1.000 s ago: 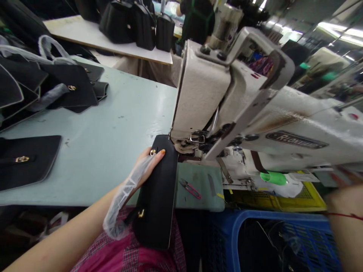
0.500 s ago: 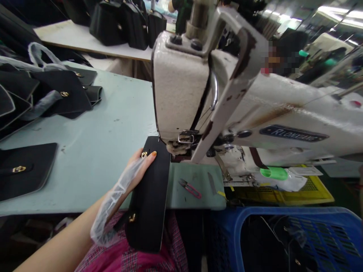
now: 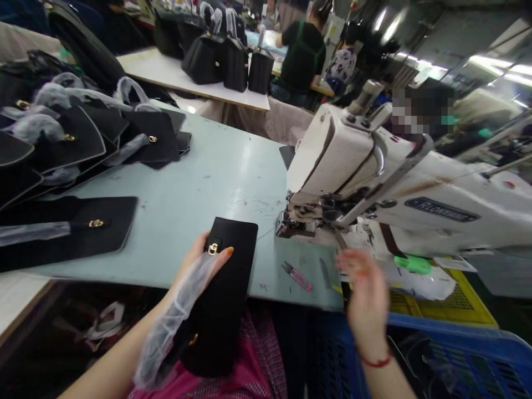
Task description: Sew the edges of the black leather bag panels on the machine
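My left hand [image 3: 194,257] grips a black bag panel [image 3: 228,293] over my lap at the table's front edge, its thumb on top near a gold buckle [image 3: 213,249]. A plastic-wrapped handle [image 3: 174,310] loops from the panel beside my wrist. The panel lies apart from the white sewing machine [image 3: 320,149] and its presser area. My right hand [image 3: 368,291] is raised under the machine's arm, near a metal lever, with its fingers smeared by motion. Whether they touch the lever is unclear.
Pink thread snips [image 3: 297,276] lie on the pale green table [image 3: 208,177]. More black panels [image 3: 78,138] are heaped at left. A blue crate [image 3: 469,327] holding black pieces stands at right, beside a yellow crate [image 3: 474,299]. Finished bags [image 3: 236,61] and people are behind.
The black panel has come away from the machine's needle area, still in my left hand. My right hand has come into view by the machine. The head view has shifted, showing more of the room.
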Motion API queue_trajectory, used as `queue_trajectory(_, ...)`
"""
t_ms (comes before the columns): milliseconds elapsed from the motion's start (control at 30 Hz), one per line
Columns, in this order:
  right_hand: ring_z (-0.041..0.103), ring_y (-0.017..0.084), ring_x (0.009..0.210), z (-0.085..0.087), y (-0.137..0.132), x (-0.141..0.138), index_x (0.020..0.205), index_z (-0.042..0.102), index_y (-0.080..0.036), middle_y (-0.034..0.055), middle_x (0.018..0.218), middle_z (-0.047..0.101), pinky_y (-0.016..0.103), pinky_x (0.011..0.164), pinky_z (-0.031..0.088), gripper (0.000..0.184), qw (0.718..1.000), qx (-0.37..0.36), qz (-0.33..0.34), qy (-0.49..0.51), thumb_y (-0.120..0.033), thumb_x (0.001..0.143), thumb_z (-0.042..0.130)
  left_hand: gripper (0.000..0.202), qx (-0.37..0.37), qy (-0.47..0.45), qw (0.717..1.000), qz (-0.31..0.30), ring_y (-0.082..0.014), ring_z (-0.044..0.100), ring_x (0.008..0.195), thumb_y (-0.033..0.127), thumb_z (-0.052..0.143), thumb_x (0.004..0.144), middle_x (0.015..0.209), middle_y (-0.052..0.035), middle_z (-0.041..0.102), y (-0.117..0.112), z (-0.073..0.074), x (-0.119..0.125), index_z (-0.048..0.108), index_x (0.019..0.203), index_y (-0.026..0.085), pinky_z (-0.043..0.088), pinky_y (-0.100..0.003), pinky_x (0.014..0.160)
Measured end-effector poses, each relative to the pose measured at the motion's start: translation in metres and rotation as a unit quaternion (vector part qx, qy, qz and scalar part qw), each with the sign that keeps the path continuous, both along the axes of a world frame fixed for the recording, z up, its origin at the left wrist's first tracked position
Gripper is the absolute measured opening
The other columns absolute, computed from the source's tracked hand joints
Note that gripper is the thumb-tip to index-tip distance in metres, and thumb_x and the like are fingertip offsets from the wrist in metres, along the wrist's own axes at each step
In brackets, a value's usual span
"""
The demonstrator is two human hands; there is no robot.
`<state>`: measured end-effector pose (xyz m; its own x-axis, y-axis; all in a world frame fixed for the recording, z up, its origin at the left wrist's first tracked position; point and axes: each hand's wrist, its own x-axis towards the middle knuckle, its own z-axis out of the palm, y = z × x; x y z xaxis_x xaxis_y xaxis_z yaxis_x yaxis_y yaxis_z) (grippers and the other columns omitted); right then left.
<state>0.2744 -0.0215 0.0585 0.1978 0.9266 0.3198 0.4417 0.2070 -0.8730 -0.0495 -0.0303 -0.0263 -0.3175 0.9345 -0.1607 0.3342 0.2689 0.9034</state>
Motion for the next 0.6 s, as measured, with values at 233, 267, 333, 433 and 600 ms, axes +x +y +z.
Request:
queue_trajectory(233, 0.067, 0.025, 0.103, -0.082, -0.029, -0.158, 0.110, 0.069, -0.023, 0.0072, 0.113, 0.071, 0.036, 0.086, 0.056, 0.035, 0.849, -0.279, 0.193, 0.405, -0.045, 0.084, 0.069, 0.096, 0.140, 0.052, 0.988, -0.033, -0.0399, 0.046, 0.129, 0.050, 0.076, 0.067, 0.136, -0.0195, 0.047, -0.024, -0.005, 0.005, 0.033, 0.147, 0.019, 0.039, -0.056, 0.108)
queue_trajectory(267, 0.068, 0.025, 0.102, -0.081, -0.025, -0.161, 0.107, 0.070, -0.022, 0.0064, 0.109, 0.073, 0.036, 0.086, 0.055, 0.032, 0.842, -0.280, 0.193, 0.419, -0.045, 0.084, 0.069, 0.097, 0.138, 0.037, 0.989, -0.040, -0.0386, 0.045, 0.130, 0.047, 0.076, 0.068, 0.139, -0.0188, 0.044, -0.029, -0.002, 0.000, 0.030, 0.149, 0.021, 0.037, -0.056, 0.109)
queue_trajectory(333, 0.067, 0.025, 0.103, -0.076, -0.019, -0.160, 0.106, 0.071, -0.022, 0.0058, 0.107, 0.074, 0.038, 0.088, 0.055, 0.031, 0.837, -0.278, 0.182, 0.435, -0.043, 0.083, 0.071, 0.089, 0.107, -0.050, 0.992, -0.044, -0.0343, 0.048, 0.130, 0.044, 0.072, 0.075, 0.144, -0.0159, 0.043, -0.037, 0.006, -0.014, 0.029, 0.150, 0.024, 0.038, -0.053, 0.110)
queue_trajectory(433, 0.067, 0.026, 0.106, -0.072, -0.018, -0.151, 0.103, 0.074, -0.021, 0.0063, 0.108, 0.074, 0.040, 0.094, 0.053, 0.030, 0.837, -0.280, 0.158, 0.443, -0.041, 0.079, 0.076, 0.063, 0.053, -0.240, 0.969, -0.032, -0.0289, 0.059, 0.119, 0.045, 0.062, 0.085, 0.132, -0.0119, 0.059, -0.040, 0.019, -0.031, 0.046, 0.142, 0.024, 0.045, -0.047, 0.106)
queue_trajectory(600, 0.067, 0.025, 0.107, -0.068, -0.024, -0.151, 0.096, 0.076, -0.023, 0.0058, 0.108, 0.075, 0.041, 0.102, 0.048, 0.027, 0.823, -0.308, 0.136, 0.457, -0.038, 0.074, 0.081, 0.043, -0.016, -0.405, 0.914, 0.008, -0.0283, 0.069, 0.102, 0.051, 0.066, 0.080, 0.109, -0.0083, 0.073, -0.025, 0.036, -0.027, 0.069, 0.112, 0.022, 0.054, -0.042, 0.094)
